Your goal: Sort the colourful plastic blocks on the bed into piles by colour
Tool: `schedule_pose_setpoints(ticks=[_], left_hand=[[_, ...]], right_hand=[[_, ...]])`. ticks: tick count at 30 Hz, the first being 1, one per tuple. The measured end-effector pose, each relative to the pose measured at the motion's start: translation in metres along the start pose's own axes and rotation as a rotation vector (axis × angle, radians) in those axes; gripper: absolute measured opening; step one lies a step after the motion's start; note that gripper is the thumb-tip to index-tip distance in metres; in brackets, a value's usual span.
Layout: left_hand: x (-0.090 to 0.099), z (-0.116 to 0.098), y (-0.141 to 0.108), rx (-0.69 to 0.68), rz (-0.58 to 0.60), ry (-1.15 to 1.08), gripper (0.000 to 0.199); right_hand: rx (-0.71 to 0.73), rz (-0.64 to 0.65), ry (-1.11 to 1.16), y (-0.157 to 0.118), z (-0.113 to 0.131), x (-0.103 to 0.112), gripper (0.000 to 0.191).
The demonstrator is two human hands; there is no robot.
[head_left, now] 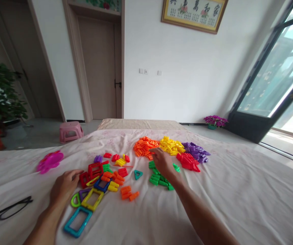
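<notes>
My left hand (pixel 66 185) rests on the cloth with its fingers loosely apart, its fingertips beside the red square magnetic frames (pixel 95 170). Below these lie a blue frame (pixel 102 183), a yellow frame (pixel 92 199) and a teal rectangular frame (pixel 78 222). Loose orange plastic pieces (pixel 118 178) and red pieces (pixel 122 172) are mixed in near them. Across the cloth my right hand (pixel 163 163) reaches over the green pieces (pixel 159 178), fingers stretched to the near edge of the orange pile (pixel 145 146). Its thumb is hidden, and I see nothing held.
Yellow (pixel 172 145), purple (pixel 196 152) and red (pixel 188 162) piles stand right of the orange one. A teal triangle (pixel 138 174) lies mid-cloth. At left are a magenta plastic item (pixel 50 162) and black-framed glasses (pixel 9 210). A pink stool (pixel 71 131) stands beyond.
</notes>
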State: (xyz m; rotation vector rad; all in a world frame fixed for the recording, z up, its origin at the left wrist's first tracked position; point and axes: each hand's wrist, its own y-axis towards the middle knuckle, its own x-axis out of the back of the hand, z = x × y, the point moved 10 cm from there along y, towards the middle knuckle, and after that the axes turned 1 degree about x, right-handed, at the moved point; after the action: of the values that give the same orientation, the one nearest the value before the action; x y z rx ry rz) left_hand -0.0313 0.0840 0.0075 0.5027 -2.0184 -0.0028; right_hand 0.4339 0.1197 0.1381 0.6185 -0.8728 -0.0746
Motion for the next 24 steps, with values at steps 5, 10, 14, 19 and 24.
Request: schedule_pose_setpoints(ticks=[5,10,14,19,24], left_hand=[[0.000,0.001,0.001,-0.004,-0.011,-0.025,0.038],[0.003,-0.001,0.000,-0.040,-0.052,-0.021,0.037],[0.003,-0.001,-0.001,-0.024,-0.045,-0.022,0.038],[0.005,-0.002,-0.001,-0.024,-0.055,-0.020,0.038],[-0.001,0.003,0.002,-0.009,-0.017,-0.029,0.037]], right_hand=[[-0.008,0.329,-0.075,0.010,0.049,-0.096,0.042],[0.040,0.436,-0.158,0.021,0.054,-0.154,0.038],[-0.019,0.468,-0.217,0.023,0.042,-0.166,0.031],[-0.064,0.439,-0.199,0.015,0.034,-0.151,0.033],[-0.085,0.225,-0.049,0.014,0.028,-0.093,0.033]])
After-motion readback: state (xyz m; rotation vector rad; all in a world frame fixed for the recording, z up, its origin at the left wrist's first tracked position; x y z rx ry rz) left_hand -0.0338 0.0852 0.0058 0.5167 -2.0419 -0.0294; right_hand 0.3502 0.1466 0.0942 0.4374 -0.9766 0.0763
